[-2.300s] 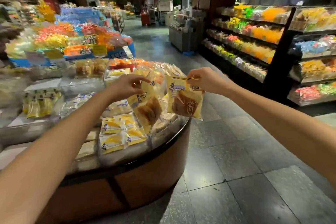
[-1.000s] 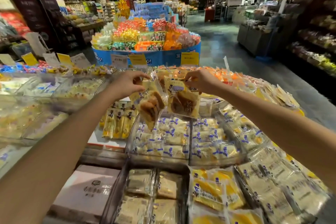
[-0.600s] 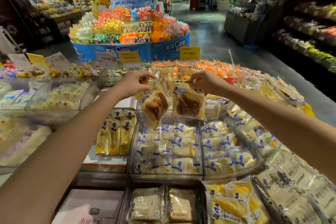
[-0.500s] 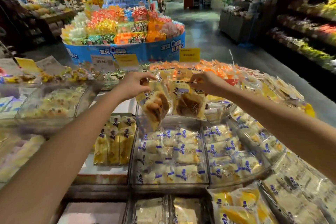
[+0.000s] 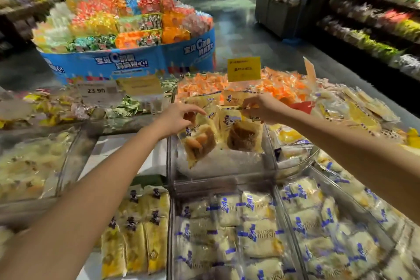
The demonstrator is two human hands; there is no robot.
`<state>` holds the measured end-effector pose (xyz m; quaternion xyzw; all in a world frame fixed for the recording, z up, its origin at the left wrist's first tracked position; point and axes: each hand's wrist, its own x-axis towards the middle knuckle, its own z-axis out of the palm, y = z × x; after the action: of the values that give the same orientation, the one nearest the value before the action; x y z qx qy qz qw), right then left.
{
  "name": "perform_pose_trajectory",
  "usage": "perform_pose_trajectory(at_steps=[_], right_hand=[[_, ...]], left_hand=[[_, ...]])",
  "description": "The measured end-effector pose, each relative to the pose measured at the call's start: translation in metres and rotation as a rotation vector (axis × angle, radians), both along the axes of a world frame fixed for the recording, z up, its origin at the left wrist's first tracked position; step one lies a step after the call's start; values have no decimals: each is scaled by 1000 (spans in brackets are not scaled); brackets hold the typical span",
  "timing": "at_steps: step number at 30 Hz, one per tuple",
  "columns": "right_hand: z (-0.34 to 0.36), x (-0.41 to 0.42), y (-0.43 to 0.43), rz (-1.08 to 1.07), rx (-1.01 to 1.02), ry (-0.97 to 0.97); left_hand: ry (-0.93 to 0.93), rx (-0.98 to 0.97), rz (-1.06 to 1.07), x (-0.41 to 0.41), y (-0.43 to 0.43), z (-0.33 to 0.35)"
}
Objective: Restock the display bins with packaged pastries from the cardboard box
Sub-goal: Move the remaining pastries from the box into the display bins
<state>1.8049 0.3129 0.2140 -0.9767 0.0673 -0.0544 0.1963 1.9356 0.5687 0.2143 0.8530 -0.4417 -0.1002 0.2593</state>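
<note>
Your left hand (image 5: 179,118) pinches pack (image 5: 200,143) by top seam | right hand (image 5: 263,108) pinches second pack (image 5: 244,136) likewise | both hang over centre bin (image 5: 227,166) | risk: slick film slips, pack drops into lower bin (image 5: 171,245).

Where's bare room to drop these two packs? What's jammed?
Free: the clear bin under both held packs, between the orange packs behind and the blue-printed packs in front; also the white patch left of it, beyond the yellow packs. Those three piles are crowded.
</note>
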Motion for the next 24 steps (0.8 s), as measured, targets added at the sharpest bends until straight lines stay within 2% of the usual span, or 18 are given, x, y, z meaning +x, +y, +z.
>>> perform_pose_trajectory(at_steps=[2, 6, 10, 12, 15, 17, 19, 21, 22, 24], right_hand=[[-14, 14, -10, -32, 5, -6], [-36, 35, -24, -150, 76, -64], [-54, 47, -20, -228, -19, -202], [-62, 48, -14, -247, -59, -283], [-74, 49, -10, -268, -157, -323], [-78, 47, -11, -266, -286, -360], [-84, 44, -12, -137, -428, -441], [-93, 36, -7, 48, -522, -466], [-99, 31, -4, 107, -544, -422], [-117, 20, 3, 150, -581, -205]], left_hand=[[-36, 9, 18, 15, -7, -17], [-54, -131, 80, 40, -16, -38], [-430, -125, 41, 43, -23, -60], [-497, -97, 10, 40, -23, -68], [-515, 221, 24, 29, -23, -84], [-543, 365, 14, 21, -22, -96], [-486, 384, 19, 19, -22, -105], [-408, 319, 16, 23, -23, -105], [-375, 280, -3, 25, -25, -104], [-312, 216, -65, 25, -26, -104]])
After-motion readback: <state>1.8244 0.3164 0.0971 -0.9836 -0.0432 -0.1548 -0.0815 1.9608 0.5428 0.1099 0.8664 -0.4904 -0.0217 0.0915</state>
